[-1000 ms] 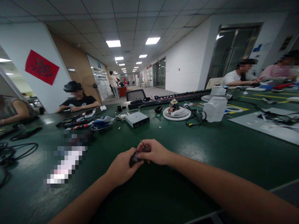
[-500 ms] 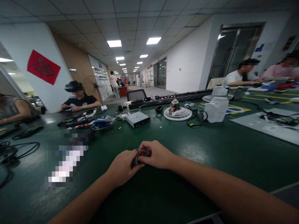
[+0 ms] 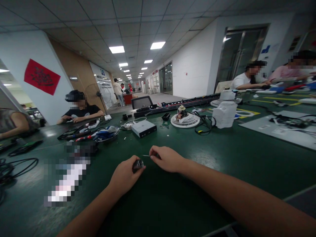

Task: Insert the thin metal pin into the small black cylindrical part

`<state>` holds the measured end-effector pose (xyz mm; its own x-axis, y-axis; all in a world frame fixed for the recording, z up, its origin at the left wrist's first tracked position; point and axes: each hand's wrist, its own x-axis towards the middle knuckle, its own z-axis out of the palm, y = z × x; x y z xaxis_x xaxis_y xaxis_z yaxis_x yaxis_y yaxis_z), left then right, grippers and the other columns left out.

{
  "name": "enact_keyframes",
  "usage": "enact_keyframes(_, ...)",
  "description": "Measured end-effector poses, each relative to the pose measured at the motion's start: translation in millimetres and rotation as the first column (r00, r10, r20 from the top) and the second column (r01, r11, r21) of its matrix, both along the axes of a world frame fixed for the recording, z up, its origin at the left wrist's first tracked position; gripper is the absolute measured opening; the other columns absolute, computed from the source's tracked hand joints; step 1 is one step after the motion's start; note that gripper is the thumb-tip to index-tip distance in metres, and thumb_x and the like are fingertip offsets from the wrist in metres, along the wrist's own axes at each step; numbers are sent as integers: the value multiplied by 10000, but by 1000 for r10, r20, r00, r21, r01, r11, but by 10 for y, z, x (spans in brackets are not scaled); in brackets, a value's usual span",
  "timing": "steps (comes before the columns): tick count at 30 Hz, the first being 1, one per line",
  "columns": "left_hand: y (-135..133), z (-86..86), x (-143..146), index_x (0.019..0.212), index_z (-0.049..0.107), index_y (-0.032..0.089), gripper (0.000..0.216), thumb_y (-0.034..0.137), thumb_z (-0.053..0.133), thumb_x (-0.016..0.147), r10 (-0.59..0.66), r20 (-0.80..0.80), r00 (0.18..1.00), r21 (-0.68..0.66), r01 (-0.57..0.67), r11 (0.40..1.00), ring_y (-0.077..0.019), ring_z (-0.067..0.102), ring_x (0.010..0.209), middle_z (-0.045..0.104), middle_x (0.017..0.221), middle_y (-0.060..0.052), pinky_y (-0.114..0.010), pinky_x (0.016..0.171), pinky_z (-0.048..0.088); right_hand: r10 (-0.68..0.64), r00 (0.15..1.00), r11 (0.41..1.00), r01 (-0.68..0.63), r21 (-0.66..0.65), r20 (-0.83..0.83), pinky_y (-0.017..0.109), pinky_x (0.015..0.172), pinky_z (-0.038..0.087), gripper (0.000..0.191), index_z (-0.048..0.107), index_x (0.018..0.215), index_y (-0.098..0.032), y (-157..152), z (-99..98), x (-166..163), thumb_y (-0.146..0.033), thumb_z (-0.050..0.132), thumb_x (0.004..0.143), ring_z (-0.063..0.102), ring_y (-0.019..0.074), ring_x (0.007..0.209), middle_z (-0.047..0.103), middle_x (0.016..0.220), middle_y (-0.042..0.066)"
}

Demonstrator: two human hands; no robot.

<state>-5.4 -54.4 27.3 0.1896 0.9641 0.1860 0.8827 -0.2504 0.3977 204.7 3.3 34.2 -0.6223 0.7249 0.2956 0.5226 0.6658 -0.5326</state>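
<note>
My left hand (image 3: 125, 173) is closed around a small dark metallic cylinder (image 3: 138, 164), its round end facing up and to the right. A short way to the right, my right hand (image 3: 166, 158) pinches a thin metal rod (image 3: 146, 155), whose free tip points left toward the cylinder. The rod and the cylinder are apart; the rod's exact kind is too small to tell. Both hands are just above the green tabletop (image 3: 158, 204).
Beyond my hands lie a white-and-black box-shaped drive (image 3: 144, 128), an opened fan part on a white grille (image 3: 185, 121), a white plastic housing (image 3: 224, 114) and a bowl with blue cloth (image 3: 106, 134). Cables (image 3: 18, 168) lie at the left. Other people sit around the table.
My hands have moved apart. The thin rod has come away from the cylinder with my right hand, and the cylinder's round end now shows. The view has shifted slightly.
</note>
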Motion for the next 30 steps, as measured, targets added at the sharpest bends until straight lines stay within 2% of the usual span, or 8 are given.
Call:
enact_keyframes(3, 21, -2, -30, 958, 592, 224, 239, 439, 552, 862, 48, -18, 999, 9, -48, 999, -206, 635, 805, 683, 889, -24, -294, 681, 425, 71, 995, 990, -79, 117, 72, 272, 692, 427, 147, 672, 959, -193, 23, 54, 64, -239, 562, 873, 615, 164, 794, 694, 908, 38)
enact_keyframes(7, 12, -1, -21, 946, 594, 230, 217, 423, 576, 848, 19, -38, 999, 18, -18, 1000, -198, 632, 790, 681, 872, -14, -286, 660, 416, 147, 981, 968, -168, 185, 123, 268, 712, 421, 170, 702, 983, -206, 11, 68, 63, -260, 583, 874, 612, 165, 826, 688, 926, 35)
enact_keyframes(12, -2, -4, -5, 966, 594, 243, 201, 398, 590, 838, -4, -69, 998, 34, 7, 999, -196, 636, 802, 684, 883, -5, -284, 667, 418, 98, 980, 961, -139, 240, 172, 270, 677, 402, 185, 718, 982, -215, -46, 64, 23, -277, 586, 868, 605, 168, 795, 685, 904, 37)
enact_keyframes(17, -2, -1, -8, 1005, 594, 249, 234, 401, 604, 827, 1, -81, 997, 29, 1, 1000, -199, 649, 833, 691, 911, -8, -279, 675, 428, 185, 975, 959, -207, 193, 127, 244, 671, 409, 175, 735, 940, -190, -97, 82, 9, -244, 595, 849, 605, 146, 767, 696, 860, 32)
enact_keyframes(22, -6, 2, 6, 997, 587, 256, 224, 391, 613, 821, -5, -91, 996, 33, 8, 999, -201, 649, 821, 690, 890, 0, -280, 659, 425, 19, 995, 978, -40, 205, 102, 255, 651, 404, 174, 735, 930, -209, -84, 69, -10, -281, 602, 845, 606, 149, 728, 705, 838, 26)
enact_keyframes(25, -5, -21, 4, 1001, 576, 260, 228, 384, 622, 815, -24, -91, 996, 54, 29, 998, -202, 647, 820, 687, 891, 3, -283, 658, 420, -22, 990, 976, -9, 218, 139, 258, 633, 402, 155, 739, 893, -217, -77, 69, 1, -271, 613, 820, 608, 152, 706, 708, 810, 22)
enact_keyframes(30, -12, -40, 4, 1021, 573, 261, 227, 383, 603, 831, -47, -113, 993, 48, 53, 997, -205, 644, 843, 684, 914, -3, -287, 671, 417, 116, 988, 988, -125, 88, 104, 233, 614, 415, 156, 749, 864, -200, -96, 96, 24, -254, 617, 803, 621, 133, 673, 720, 784, 12)
